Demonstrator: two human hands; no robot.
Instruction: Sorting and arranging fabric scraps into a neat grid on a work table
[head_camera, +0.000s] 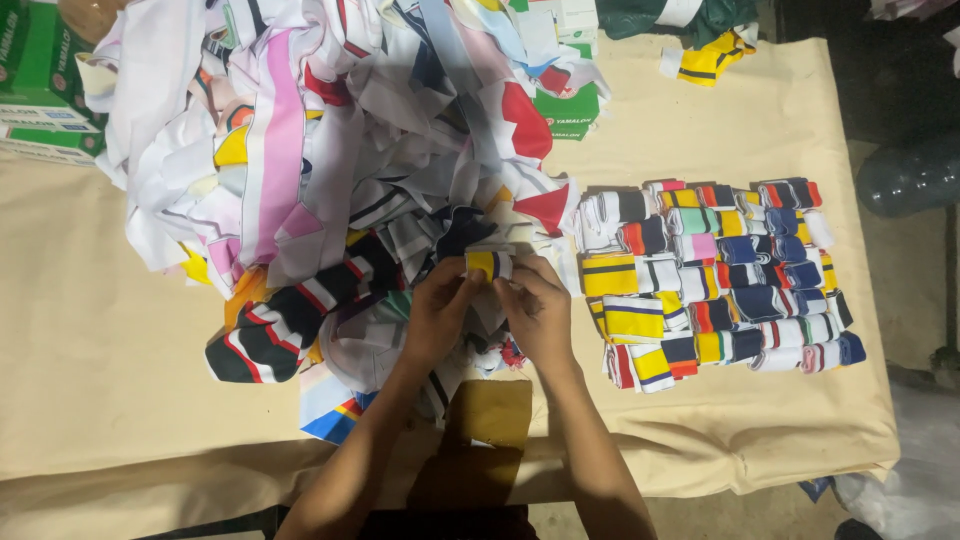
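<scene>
Already, many rolled striped fabric strips (715, 275) lie in neat rows at the right of the cream tabletop (100, 380). In the middle of the frame, the left hand (437, 312) and right hand (537, 312) pinch one small yellow and blue roll (487, 264) tight in their fingers. A big loose fabric pile (330, 150) in the upper left is not rolled yet, so much is left.
</scene>
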